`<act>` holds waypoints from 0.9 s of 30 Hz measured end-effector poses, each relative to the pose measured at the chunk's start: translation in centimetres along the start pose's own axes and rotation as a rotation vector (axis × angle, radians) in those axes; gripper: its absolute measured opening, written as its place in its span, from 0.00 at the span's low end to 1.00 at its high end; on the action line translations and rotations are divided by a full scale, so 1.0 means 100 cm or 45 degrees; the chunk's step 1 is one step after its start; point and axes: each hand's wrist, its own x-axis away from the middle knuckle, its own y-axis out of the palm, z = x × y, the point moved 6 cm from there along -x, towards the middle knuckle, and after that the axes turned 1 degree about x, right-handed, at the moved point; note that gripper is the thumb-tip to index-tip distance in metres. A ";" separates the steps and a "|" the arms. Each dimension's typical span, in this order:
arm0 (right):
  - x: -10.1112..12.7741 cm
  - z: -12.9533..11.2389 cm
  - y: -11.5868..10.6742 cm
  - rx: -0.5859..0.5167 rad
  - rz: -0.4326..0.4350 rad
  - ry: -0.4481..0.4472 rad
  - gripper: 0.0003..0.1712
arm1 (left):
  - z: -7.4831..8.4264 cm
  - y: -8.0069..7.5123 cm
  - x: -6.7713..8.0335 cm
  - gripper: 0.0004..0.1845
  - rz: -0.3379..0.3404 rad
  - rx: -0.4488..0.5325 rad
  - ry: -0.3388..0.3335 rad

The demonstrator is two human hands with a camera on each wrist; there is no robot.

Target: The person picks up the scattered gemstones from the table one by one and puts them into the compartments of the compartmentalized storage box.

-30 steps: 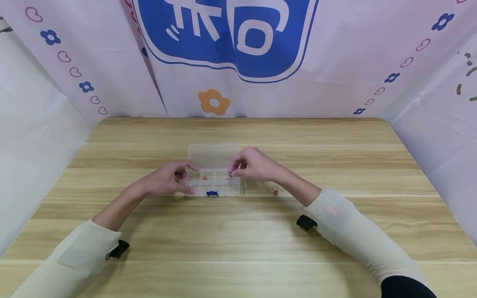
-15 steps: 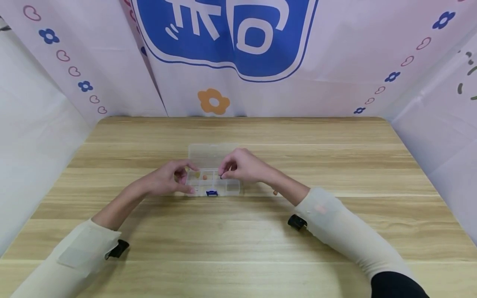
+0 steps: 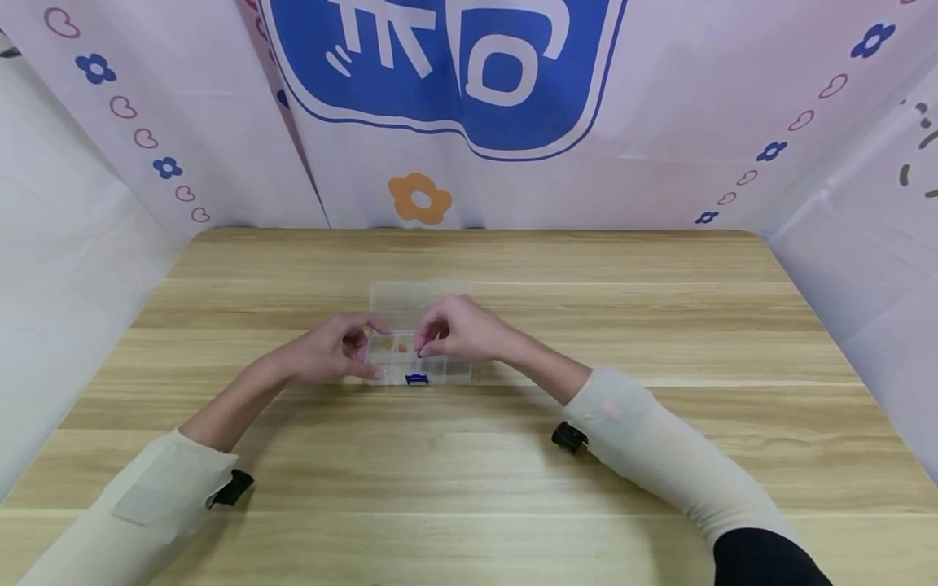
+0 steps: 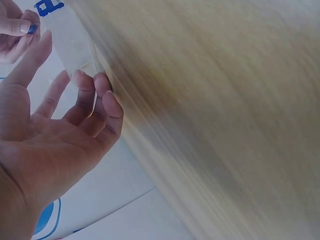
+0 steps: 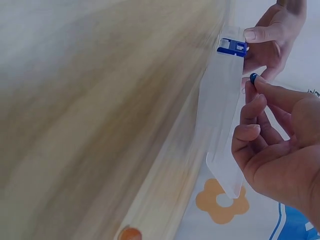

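Two hands meet over the clear compartment box (image 3: 419, 358) that I see lying near the middle of the wooden table (image 3: 469, 456), its lid (image 3: 410, 303) thrown open toward the far side. My right hand (image 3: 458, 330) hangs over the middle of the box, and between the tips of its thumb and forefinger it pinches a tiny dark blue bead (image 3: 420, 353). The right wrist view shows that bead (image 5: 253, 77) plainly, caught at the very fingertips just beside the edge of the box (image 5: 222, 120), with the other fingers curled loosely under. The bead sits just above the middle compartments, a little to the far side of the blue latch (image 3: 416, 379) on the near wall; I cannot tell whether it touches the box.

My left hand (image 3: 333, 352) is at the left end of the box. Its thumb lies along the near left corner and its fingers curve over the far left edge, so it clasps that end. In the left wrist view the fingers (image 4: 102, 95) are only partly bent, their tips against the clear plastic (image 4: 75, 45).

Inside the box, in the far row just left of the bead, an orange piece (image 3: 402, 347) lies in one compartment and a yellowish piece (image 3: 387, 343) in the next one to its left.
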 end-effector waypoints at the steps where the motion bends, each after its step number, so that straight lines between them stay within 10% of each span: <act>1: -0.001 0.000 0.001 -0.001 -0.003 -0.002 0.01 | 0.000 0.000 0.000 0.31 0.001 0.000 0.002; 27: -0.011 -0.010 0.010 -0.029 -0.035 0.022 0.02 | 0.001 0.000 0.001 0.32 -0.004 -0.010 0.001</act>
